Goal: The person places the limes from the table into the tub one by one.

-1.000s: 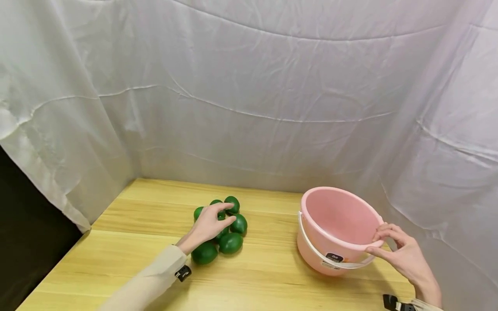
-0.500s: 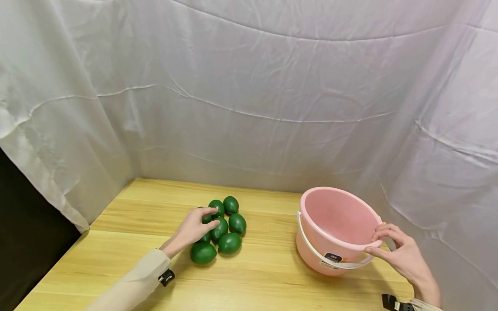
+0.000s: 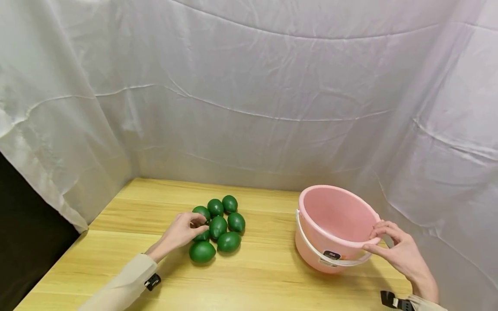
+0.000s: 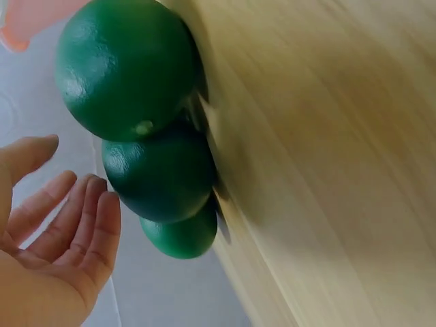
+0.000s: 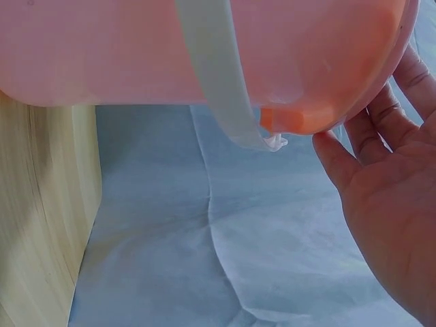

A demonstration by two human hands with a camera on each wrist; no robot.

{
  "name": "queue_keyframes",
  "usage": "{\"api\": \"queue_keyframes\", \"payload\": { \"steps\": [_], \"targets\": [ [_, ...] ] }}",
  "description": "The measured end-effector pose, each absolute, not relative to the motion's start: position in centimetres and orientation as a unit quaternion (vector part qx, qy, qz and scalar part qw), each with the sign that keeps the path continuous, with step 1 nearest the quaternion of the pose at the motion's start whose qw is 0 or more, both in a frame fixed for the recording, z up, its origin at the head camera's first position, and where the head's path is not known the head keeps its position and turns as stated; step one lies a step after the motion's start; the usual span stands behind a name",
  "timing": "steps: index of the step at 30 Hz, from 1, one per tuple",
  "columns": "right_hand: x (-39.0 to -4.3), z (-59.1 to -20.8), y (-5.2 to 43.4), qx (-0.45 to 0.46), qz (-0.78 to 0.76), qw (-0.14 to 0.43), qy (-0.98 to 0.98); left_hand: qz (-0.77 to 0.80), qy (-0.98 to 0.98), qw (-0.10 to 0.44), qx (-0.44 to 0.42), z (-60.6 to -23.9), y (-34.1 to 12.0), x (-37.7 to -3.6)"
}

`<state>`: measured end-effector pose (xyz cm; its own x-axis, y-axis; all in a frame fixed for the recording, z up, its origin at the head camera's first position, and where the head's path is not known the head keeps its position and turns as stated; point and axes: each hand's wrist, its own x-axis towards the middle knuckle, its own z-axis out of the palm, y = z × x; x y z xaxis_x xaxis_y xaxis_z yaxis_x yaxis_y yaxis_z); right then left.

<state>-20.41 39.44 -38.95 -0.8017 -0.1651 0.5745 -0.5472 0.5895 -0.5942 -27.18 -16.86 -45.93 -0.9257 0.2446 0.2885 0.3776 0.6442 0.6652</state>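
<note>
Several smooth, dark green, egg-shaped fruits (image 3: 228, 242) lie grouped on the wooden table. My left hand (image 3: 180, 229) hovers over the left side of the group, thumb and fingers apart and loosely bent. In the left wrist view that hand (image 4: 68, 252) holds nothing, its fingertips right beside a green fruit (image 4: 160, 174). The hand partly covers a fruit (image 3: 201, 236) in the head view. A pink bucket (image 3: 316, 248) stands upright to the right, with its white handle (image 3: 309, 244) hanging down the front. At the bucket's right rim, my right hand (image 3: 404, 255) pinches the edge between thumb and fingers.
Pale grey cloth (image 3: 249, 95) hangs behind the table and along both sides. The wooden tabletop (image 3: 268, 276) reaches from the fruits to the bucket. A dark gap (image 3: 31, 233) shows beyond the left table edge.
My left hand has moved left and a little toward me across the fruits, uncovering those in the middle and at the back. The right hand has kept its grip on the bucket rim.
</note>
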Motion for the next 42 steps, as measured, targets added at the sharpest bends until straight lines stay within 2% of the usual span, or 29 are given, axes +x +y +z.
{"api": "queue_keyframes", "payload": {
  "steps": [5,19,35,42],
  "targets": [
    [-20.2,-38.8,39.5,0.204,0.401,0.238,-0.861,-0.351,-0.910,0.080,-0.207,-46.0,-17.6,-26.6],
    [-20.6,-38.6,39.3,0.206,0.405,0.233,-0.860,-0.301,-0.921,0.019,-0.248,-45.9,-18.4,-24.9],
    [-20.3,-38.7,39.5,0.206,0.405,0.232,-0.860,-0.304,-0.913,-0.076,-0.262,-46.4,-17.8,-24.2],
    [-20.5,-38.8,39.5,0.204,0.407,0.232,-0.860,-0.304,-0.917,-0.073,-0.249,-46.5,-17.6,-24.2]
  ]
}}
